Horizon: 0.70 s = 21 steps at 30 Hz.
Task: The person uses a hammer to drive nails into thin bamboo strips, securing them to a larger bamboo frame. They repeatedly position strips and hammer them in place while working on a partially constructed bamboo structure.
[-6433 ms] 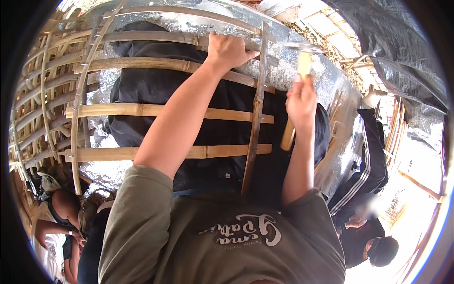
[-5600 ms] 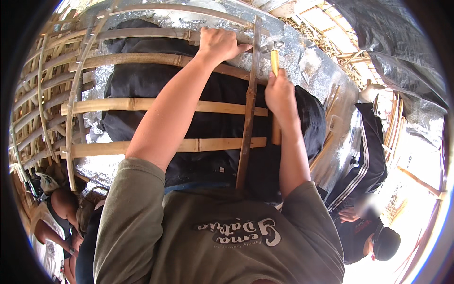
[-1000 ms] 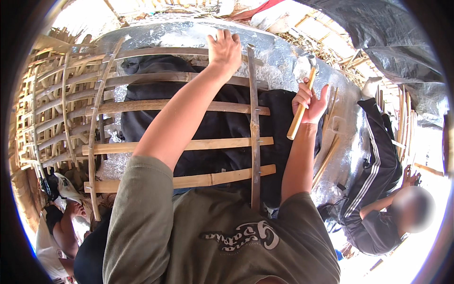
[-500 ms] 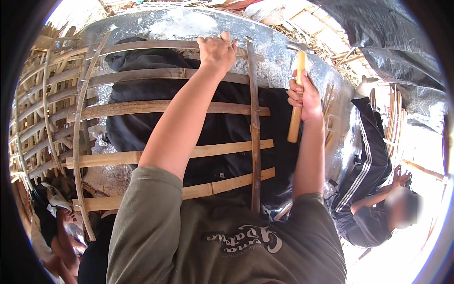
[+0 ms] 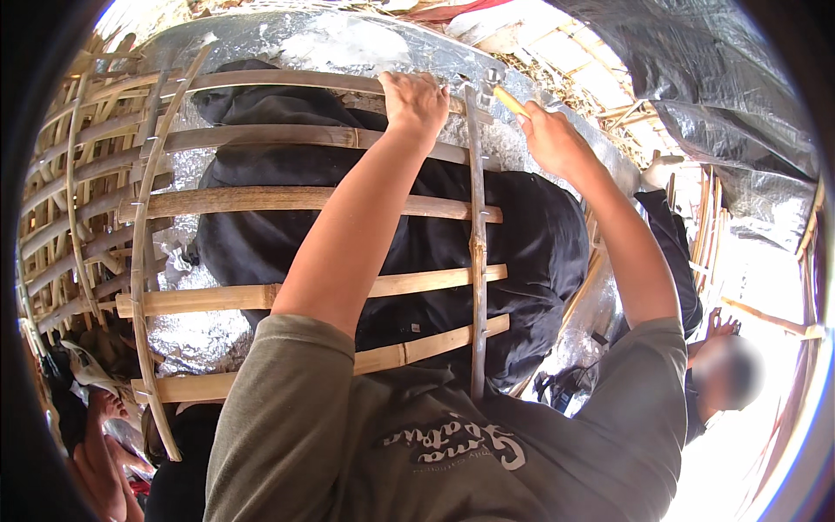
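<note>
A bamboo frame of several long slats [image 5: 235, 204] lies over my legs in black trousers [image 5: 535, 235], with an upright strip [image 5: 477, 252] crossing its right side. My left hand [image 5: 416, 103] grips the far slat [image 5: 278, 80] close to that strip's top end. Whether a nail is held there is hidden. My right hand [image 5: 550, 137] is closed round the yellow wooden handle of a hammer [image 5: 509, 98]. The hammer's metal head is just right of the strip's top end, apart from it.
Several more lattice panels [image 5: 74, 191] are stacked at the left. A silvery sheet [image 5: 417, 48] covers the ground beneath. At the right sits another person [image 5: 726, 374], and a dark tarp [image 5: 696, 78] hangs behind. Another person's bare leg [image 5: 100, 465] shows at lower left.
The hammer has swung left and tilted over, its head now close to the upright strip's top. My left hand has shifted slightly right along the far slat.
</note>
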Motion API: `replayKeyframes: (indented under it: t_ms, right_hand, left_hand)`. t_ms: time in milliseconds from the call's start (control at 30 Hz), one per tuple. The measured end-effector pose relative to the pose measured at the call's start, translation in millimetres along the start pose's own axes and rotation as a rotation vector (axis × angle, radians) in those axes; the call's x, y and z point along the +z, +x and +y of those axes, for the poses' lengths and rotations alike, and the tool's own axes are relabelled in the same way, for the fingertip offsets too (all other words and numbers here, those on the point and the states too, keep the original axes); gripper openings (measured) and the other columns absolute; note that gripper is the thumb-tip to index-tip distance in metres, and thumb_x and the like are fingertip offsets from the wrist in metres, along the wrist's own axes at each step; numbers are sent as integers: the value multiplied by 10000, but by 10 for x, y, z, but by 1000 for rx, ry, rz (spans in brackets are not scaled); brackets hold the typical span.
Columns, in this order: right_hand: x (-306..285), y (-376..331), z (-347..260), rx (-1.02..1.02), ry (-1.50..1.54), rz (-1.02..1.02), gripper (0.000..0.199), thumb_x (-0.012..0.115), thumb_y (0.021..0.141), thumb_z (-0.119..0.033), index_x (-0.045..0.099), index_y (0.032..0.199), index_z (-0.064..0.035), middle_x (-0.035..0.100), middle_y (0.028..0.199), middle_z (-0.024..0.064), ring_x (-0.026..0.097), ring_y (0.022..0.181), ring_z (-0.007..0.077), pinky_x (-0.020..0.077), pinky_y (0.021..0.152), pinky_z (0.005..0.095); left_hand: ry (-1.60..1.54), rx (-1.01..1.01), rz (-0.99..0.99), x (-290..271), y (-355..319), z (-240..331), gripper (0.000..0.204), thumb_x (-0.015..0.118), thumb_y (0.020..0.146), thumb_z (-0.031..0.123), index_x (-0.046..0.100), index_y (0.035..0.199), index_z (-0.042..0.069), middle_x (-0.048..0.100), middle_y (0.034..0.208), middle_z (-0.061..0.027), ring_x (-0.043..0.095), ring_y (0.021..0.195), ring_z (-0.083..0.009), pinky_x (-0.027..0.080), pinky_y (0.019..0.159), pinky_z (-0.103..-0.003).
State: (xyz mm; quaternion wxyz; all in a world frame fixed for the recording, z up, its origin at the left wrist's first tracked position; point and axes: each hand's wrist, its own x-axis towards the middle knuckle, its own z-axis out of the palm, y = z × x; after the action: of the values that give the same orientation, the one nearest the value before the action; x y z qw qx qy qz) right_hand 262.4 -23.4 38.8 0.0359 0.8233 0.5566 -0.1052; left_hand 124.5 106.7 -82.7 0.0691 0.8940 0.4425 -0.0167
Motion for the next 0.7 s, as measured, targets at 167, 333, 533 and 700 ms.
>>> replayKeyframes:
  t_ms: [167, 333, 533, 700]
  right_hand:
    - [-190, 3, -229, 42, 169, 54, 248, 475, 1026, -212, 547, 1156, -14, 665, 794, 283, 662, 769, 489, 522, 710, 560]
    - [107, 10, -80, 37, 61, -65, 286, 456, 1056, -278, 559, 1159, -32, 666, 825, 269, 660, 779, 459, 479, 714, 533]
    - [-85, -69, -312, 82, 161, 87, 239, 481, 1027, -233, 549, 1123, -26, 671, 840, 304, 664, 874, 499, 502, 794, 595]
    - [137, -63, -9, 11, -30, 1, 223, 482, 1032, -227, 541, 1079, -17, 673, 799, 290, 663, 785, 510, 530, 688, 577]
  left_hand:
    - [-23, -4, -82, 26, -8, -73, 521, 290, 1074, 426, 645, 1157, 54, 705, 923, -106, 642, 1024, -293, 337, 1043, -566]
    - [24, 4, -16, 49, -7, 1, 532, 247, 1078, 449, 642, 1058, 94, 620, 833, -42, 586, 886, -217, 353, 951, -464]
    - [-33, 9, -102, -30, 14, -35, 536, 280, 1073, 433, 638, 1153, 43, 698, 914, -111, 642, 998, -283, 337, 1024, -556]
    - [-1, 10, 38, 113, 29, 16, 508, 302, 1070, 433, 662, 1063, 74, 676, 851, -74, 632, 911, -256, 361, 960, -510]
